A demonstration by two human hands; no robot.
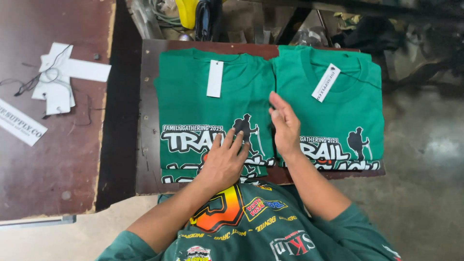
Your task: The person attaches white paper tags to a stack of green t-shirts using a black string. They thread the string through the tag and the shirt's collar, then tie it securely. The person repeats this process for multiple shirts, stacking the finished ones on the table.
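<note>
Two stacks of folded green T-shirts with white and black prints lie side by side on a dark brown board. My left hand (224,159) rests flat, fingers spread, on the front of the left stack (193,101). My right hand (284,124) stands on edge, fingers straight, in the gap between the stacks, touching the left side of the right stack (348,111). Each top shirt carries a white paper hang tag at the collar, one tag (215,78) on the left and another tag (325,82) on the right. Neither hand holds anything.
A reddish-brown table (48,164) at the left holds loose white paper tags (60,79) with black strings and a long white label (19,123). Behind the board (147,145) lie a yellow object (186,12), cables and clutter. Grey concrete floor (425,169) is on the right.
</note>
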